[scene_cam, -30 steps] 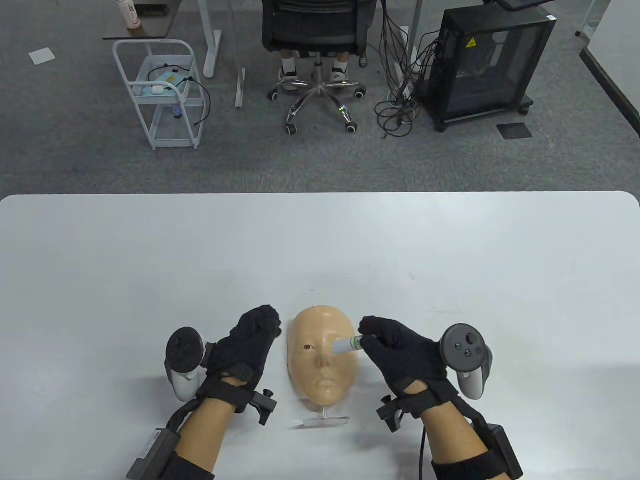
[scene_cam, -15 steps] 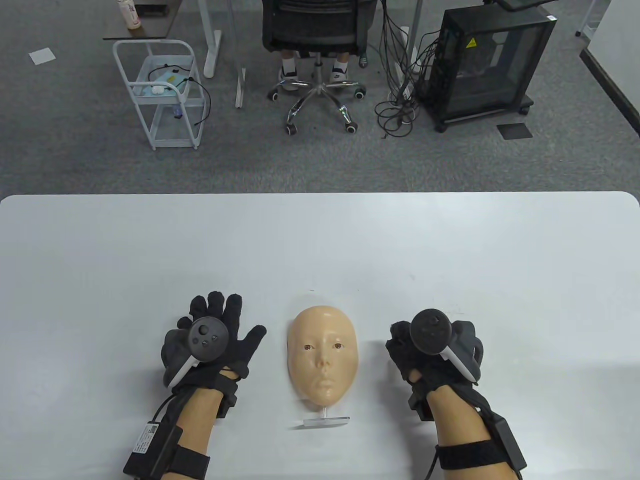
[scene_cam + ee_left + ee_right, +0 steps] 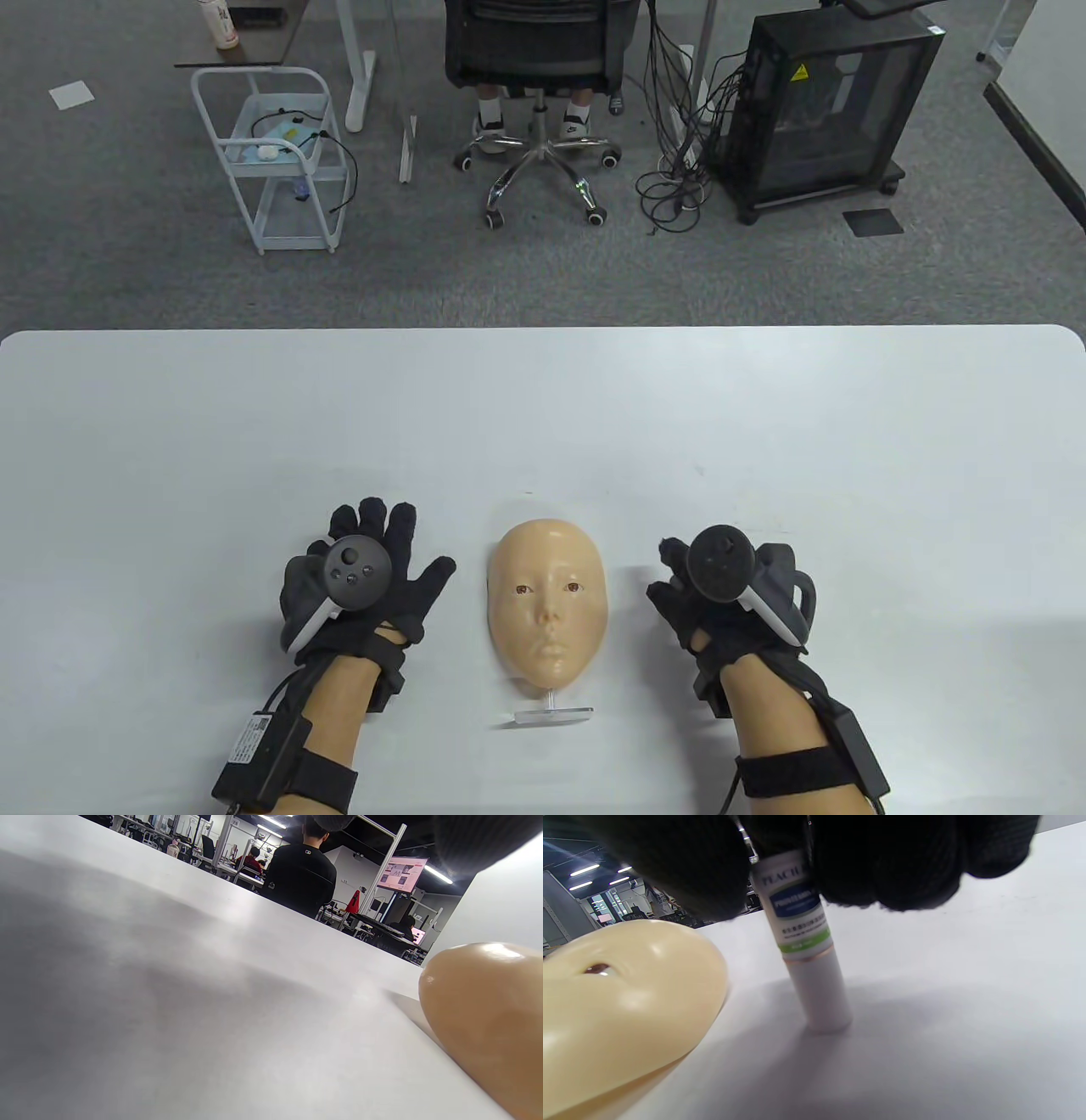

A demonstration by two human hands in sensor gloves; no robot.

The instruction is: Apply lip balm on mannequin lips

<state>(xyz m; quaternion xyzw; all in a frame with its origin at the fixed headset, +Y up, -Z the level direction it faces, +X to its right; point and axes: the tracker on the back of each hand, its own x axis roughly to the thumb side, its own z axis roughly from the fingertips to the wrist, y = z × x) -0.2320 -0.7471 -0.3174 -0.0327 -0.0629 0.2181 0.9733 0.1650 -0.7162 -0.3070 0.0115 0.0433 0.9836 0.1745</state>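
A beige mannequin face lies on a small clear stand on the white table, chin toward me. My left hand lies flat on the table left of the face, fingers spread, holding nothing. My right hand is right of the face and grips a white lip balm tube with its cap on. The tube stands upright with its capped end on the table, beside the face. The tube is hidden under the hand in the table view. The face's edge shows in the left wrist view.
The face's clear stand base sticks out toward the table's front edge. Beyond the table's far edge are an office chair, a white cart and a black cabinet.
A second ago my right hand held the tube over the face and my left hand was curled beside it. Both hands have moved apart; the left now lies flat, the right stands the tube on the table.
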